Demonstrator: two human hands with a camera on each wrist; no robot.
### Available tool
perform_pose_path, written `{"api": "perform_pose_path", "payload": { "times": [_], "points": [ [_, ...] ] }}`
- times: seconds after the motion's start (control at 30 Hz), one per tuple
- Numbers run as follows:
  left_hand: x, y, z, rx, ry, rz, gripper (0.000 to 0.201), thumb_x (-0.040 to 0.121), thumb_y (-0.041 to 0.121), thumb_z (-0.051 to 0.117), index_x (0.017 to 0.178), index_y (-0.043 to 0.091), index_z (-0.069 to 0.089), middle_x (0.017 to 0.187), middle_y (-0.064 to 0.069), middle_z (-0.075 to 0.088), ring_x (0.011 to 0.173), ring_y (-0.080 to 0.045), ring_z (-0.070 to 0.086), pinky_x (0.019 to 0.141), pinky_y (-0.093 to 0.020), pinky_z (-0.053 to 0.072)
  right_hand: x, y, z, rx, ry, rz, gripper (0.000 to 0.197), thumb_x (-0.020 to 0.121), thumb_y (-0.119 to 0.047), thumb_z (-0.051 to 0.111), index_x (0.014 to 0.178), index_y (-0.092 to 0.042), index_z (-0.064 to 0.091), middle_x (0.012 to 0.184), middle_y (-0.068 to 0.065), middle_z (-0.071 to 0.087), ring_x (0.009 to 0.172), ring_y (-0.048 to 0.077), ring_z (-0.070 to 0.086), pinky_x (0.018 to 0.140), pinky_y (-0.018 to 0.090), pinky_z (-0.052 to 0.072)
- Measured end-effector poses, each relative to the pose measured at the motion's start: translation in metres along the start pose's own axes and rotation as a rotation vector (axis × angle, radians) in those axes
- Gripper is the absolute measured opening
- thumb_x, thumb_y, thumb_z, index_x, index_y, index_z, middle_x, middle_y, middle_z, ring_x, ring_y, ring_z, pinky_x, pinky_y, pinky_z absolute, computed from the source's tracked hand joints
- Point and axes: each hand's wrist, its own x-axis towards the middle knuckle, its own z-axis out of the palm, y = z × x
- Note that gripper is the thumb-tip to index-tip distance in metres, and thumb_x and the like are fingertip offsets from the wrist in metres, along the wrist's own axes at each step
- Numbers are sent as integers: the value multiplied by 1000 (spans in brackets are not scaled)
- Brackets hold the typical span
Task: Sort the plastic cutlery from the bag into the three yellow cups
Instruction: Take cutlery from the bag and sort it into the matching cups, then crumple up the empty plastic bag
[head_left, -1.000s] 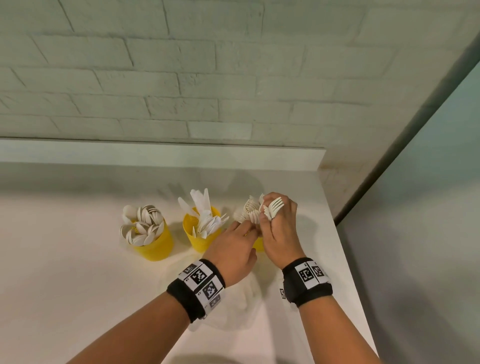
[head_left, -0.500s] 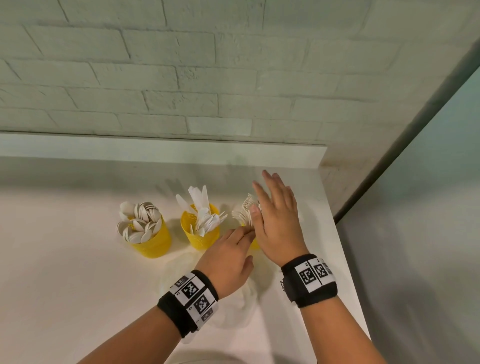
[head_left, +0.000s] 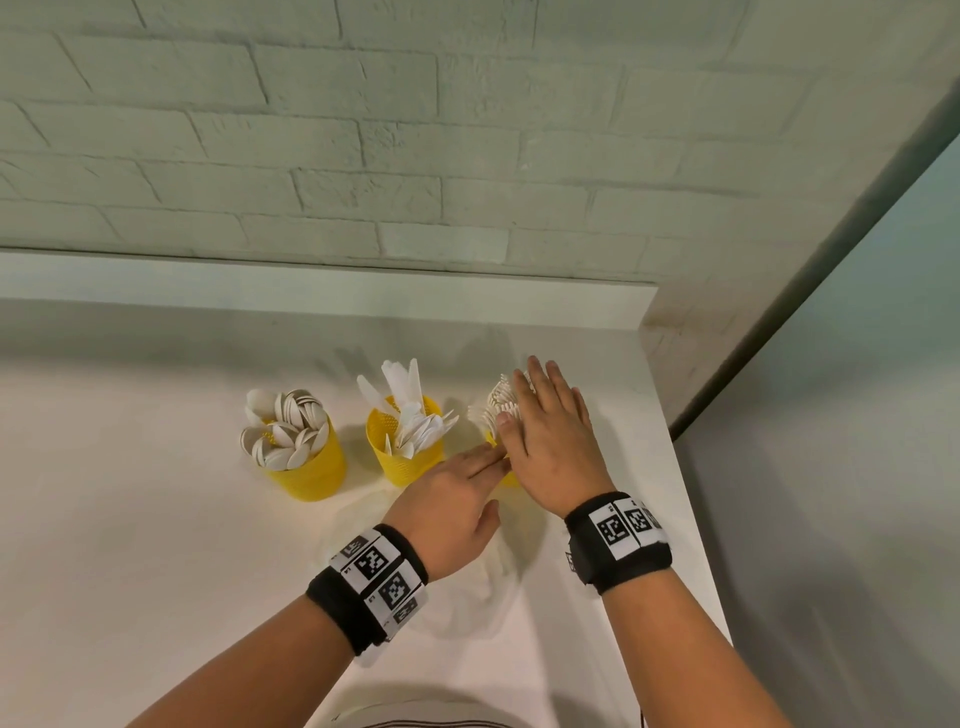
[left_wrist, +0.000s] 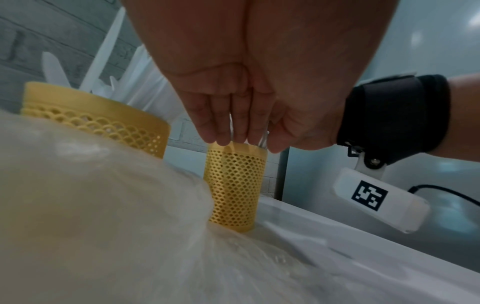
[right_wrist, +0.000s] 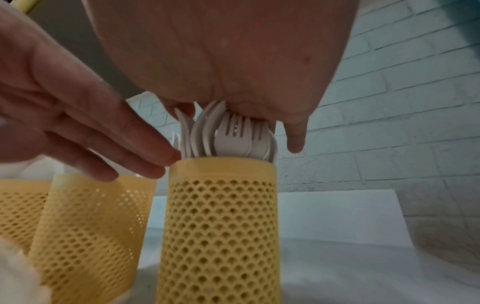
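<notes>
Right hand (head_left: 550, 436) hides fork cup (head_left: 511, 478) mostly

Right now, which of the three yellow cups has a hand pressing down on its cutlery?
The rightmost cup, the one holding forks. The right hand lies flat on them; the spoon cup and knife cup stand untouched.

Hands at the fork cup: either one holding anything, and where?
Nothing is gripped. The right hand lies flat, palm on the tines of the forks; the left hand touches the fork cup rim with straight fingertips.
</notes>
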Motion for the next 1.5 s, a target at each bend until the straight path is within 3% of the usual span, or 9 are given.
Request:
{"api": "perform_pose_path", "payload": {
  "times": [0.3,0.47,0.57,0.7,0.83,1.1,1.27,1.4,1.5],
  "points": [
    [-19,5,-40,-143,-53,-93,36,94,37,52,127,33,64,116,18,68,99,-1,66,88,-29,55,-12,-7,-10,69,106,-38,67,104,-54,23,162,-20,19,173,4,-1,159,22,-8,128,49,-2],
    [-72,-17,-73,-176,-59,-199,32,86,54,53,110,39,70,92,27,67,85,6,64,75,-23,56,-53,-26,-24,275,460,-226,32,97,-29,53,124,-13,63,129,4,56,120,26,50,104,44,44],
    [-103,-45,-65,-63,-21,-270,31,84,53,59,111,41,67,108,23,61,96,1,60,83,-29,56,-72,-35,-5,333,231,-284,27,95,-33,56,114,-15,65,110,-1,56,101,20,55,88,42,50],
    [-119,-62,-31,16,-82,-466,68,78,72,49,138,40,49,138,3,50,125,-20,51,104,-41,48,-80,-43,44,75,-192,-162,80,87,-63,55,154,-26,30,146,3,31,131,28,34,108,46,41],
    [-115,-62,-14,-80,-188,-560,86,79,68,60,152,39,26,134,2,52,123,-20,53,104,-36,46,-76,-51,75,-64,-446,-64,99,87,-52,65,161,-28,3,153,8,25,136,34,31,108,50,38],
    [-108,-54,-23,-140,-183,-611,98,62,89,57,146,42,40,129,9,45,122,-16,41,110,-34,36,-74,-53,69,32,-381,-153,34,88,-20,60,121,-19,59,121,3,50,116,28,47,96,44,44],
    [-104,-51,-36,-433,-259,-574,65,68,65,66,125,38,54,113,16,67,103,-5,63,94,-32,51,-78,-61,41,312,-279,-219,21,79,-5,53,93,-21,50,93,0,54,88,27,56,77,44,50],
    [-92,-38,-46,-390,-87,-570,23,76,38,67,91,31,51,84,11,66,82,-17,64,74,-37,52,-87,-69,12,563,-353,-158,48,84,-30,73,119,-39,42,106,-8,56,81,9,58,76,28,50],
    [-81,-22,-51,-389,75,-531,30,84,11,66,82,31,44,71,8,61,63,-17,62,55,-37,48,-90,-75,5,677,-339,-155,58,85,-39,78,129,-41,41,103,-5,60,80,10,58,75,24,48]
  ]
}}
